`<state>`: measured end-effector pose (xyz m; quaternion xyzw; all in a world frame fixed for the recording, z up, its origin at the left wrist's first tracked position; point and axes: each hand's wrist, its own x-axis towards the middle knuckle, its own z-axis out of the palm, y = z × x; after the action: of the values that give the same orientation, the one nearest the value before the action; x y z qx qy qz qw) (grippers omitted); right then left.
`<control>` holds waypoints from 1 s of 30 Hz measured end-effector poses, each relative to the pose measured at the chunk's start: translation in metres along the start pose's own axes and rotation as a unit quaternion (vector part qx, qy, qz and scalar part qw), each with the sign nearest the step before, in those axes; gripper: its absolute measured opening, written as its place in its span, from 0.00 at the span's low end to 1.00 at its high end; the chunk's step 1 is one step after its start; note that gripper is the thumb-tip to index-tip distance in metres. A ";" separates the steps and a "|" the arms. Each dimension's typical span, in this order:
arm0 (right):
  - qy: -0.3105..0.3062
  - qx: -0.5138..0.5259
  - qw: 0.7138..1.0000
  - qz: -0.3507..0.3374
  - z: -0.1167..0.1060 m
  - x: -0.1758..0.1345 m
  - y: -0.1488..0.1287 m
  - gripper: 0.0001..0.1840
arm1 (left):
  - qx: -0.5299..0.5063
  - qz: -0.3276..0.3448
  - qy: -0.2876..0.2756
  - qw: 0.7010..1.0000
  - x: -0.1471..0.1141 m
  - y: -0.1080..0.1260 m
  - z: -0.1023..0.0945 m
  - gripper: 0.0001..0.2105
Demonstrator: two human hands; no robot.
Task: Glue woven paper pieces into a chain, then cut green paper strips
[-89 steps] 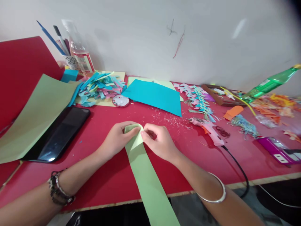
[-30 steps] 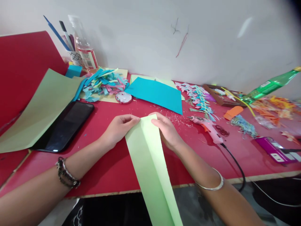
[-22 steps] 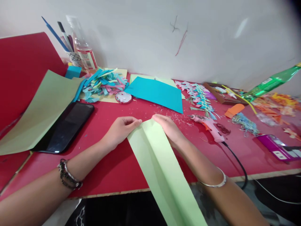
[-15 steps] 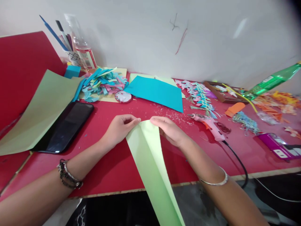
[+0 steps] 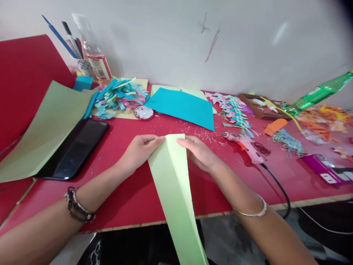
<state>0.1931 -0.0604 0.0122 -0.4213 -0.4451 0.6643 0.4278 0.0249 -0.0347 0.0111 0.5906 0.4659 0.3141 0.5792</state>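
Observation:
A long light-green sheet of paper [image 5: 173, 187] runs from both hands down past the table's front edge, with a lengthwise fold along its right side. My left hand [image 5: 143, 151] pinches its upper left corner between thumb and fingers. At the upper right corner, my right hand [image 5: 200, 151] grips the paper, thumb on top and fingers mostly behind. Beyond the hands lies a blue sheet of paper [image 5: 182, 108]. A pink glue gun [image 5: 244, 145] rests to the right of my right hand.
To the left, a black phone [image 5: 77, 149] lies partly under another green sheet [image 5: 46, 129]. Cut paper strips [image 5: 118, 97] are heaped behind it near a clear bottle [image 5: 96, 55]. Rightward are a green bottle [image 5: 320, 94], a wooden tray [image 5: 256, 110] and a purple stapler-like item [image 5: 324, 171].
The green paper's top edge has become flatter, and its lower part has swung slightly left. Its fold looks less open. Both hands keep their hold in nearly the same place.

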 end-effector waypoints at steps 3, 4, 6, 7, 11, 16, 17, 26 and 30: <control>-0.036 0.001 0.999 -0.034 -0.002 0.000 -0.002 0.07 | -0.012 0.006 -0.008 1.000 0.001 -0.001 0.000 0.14; -0.042 -0.002 0.998 -0.042 -0.003 0.000 -0.003 0.06 | -0.013 0.009 -0.011 1.000 0.001 -0.001 0.000 0.13; -0.044 -0.022 0.998 -0.043 -0.003 0.001 -0.003 0.07 | -0.010 0.013 -0.016 1.000 0.001 -0.002 0.000 0.12; -0.039 -0.042 0.997 -0.043 -0.003 0.001 -0.002 0.08 | -0.006 0.014 -0.017 1.000 0.002 -0.001 0.000 0.11; 0.017 -0.180 0.977 -0.115 0.003 -0.002 0.001 0.13 | 0.029 0.038 -0.005 0.999 0.002 -0.002 0.000 0.11; 0.034 -0.393 0.887 -0.242 0.017 -0.012 0.001 0.29 | 0.104 0.107 -0.005 0.989 0.002 -0.006 0.000 0.11; 0.016 -0.419 0.874 -0.246 0.019 -0.013 0.000 0.27 | 0.117 0.116 -0.007 0.986 0.002 -0.007 0.000 0.11; 0.031 -0.291 0.940 -0.175 0.009 -0.007 -0.003 0.01 | 0.167 0.128 0.006 0.978 0.005 -0.003 0.000 0.15; 0.044 -0.204 0.971 -0.118 0.004 -0.007 -0.004 0.09 | 0.131 0.092 0.008 0.987 0.002 0.000 0.000 0.14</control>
<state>0.1923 -0.0669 0.0181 -0.4735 -0.5986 0.4848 0.4272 0.0257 -0.0326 0.0105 0.6991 0.4509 0.3070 0.4622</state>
